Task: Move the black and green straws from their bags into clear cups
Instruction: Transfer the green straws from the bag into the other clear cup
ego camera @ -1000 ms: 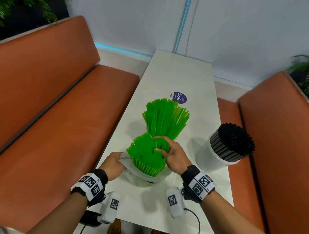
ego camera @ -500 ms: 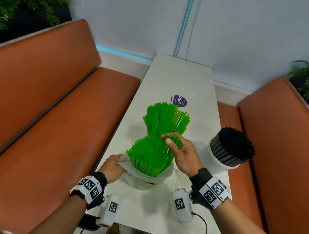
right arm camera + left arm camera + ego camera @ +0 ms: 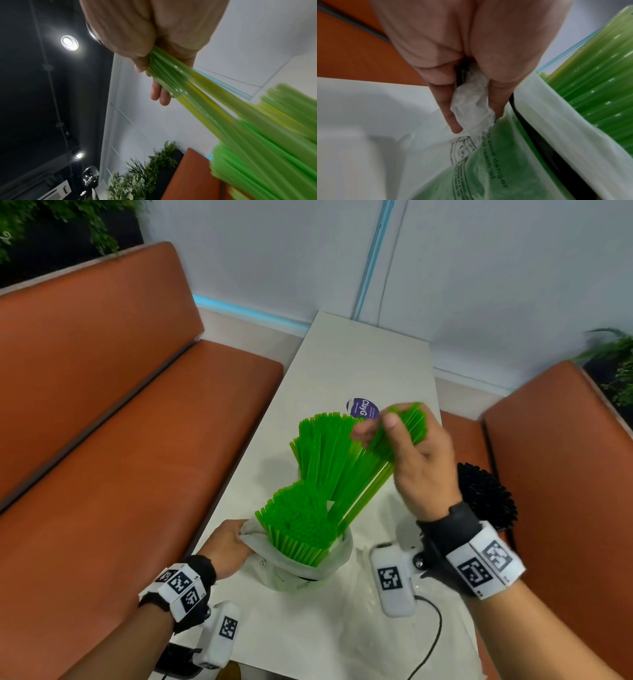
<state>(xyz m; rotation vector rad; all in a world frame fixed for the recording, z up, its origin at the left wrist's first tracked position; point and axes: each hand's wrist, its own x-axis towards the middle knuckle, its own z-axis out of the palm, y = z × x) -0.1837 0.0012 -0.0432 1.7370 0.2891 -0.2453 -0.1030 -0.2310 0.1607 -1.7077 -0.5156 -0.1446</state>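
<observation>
Nearest the camera, the left hand (image 3: 226,546) is pinching the bunched rim of a translucent white plastic bag with black printed warning text (image 3: 301,571), fingers and thumb curled tight on the crumpled film (image 3: 471,97), at the near end of the long white rectangular table (image 3: 359,361). The bag is standing on the table, and a dense bundle of bright green plastic straws (image 3: 298,523) is sticking up out of its open mouth, leaning a little to the left

Just above and to the right, the right hand (image 3: 416,460) is gripping a smaller handful of thin green straws (image 3: 402,428) near their upper ends, fingers wrapped closed around them (image 3: 173,75); their lower ends are slanting down toward the bag's mouth, and whether they are clear of it cannot be told

Behind the bag, a fanned cluster of green straws (image 3: 323,450) is standing upright; the cup holding them is hidden. To the right, partly behind the right wrist, a packed bunch of black straws (image 3: 486,494) is showing its round ends

Farther along the table a round purple sticker (image 3: 363,409) is lying flat. Orange-brown padded benches (image 3: 120,422) are flanking the table on both sides
</observation>
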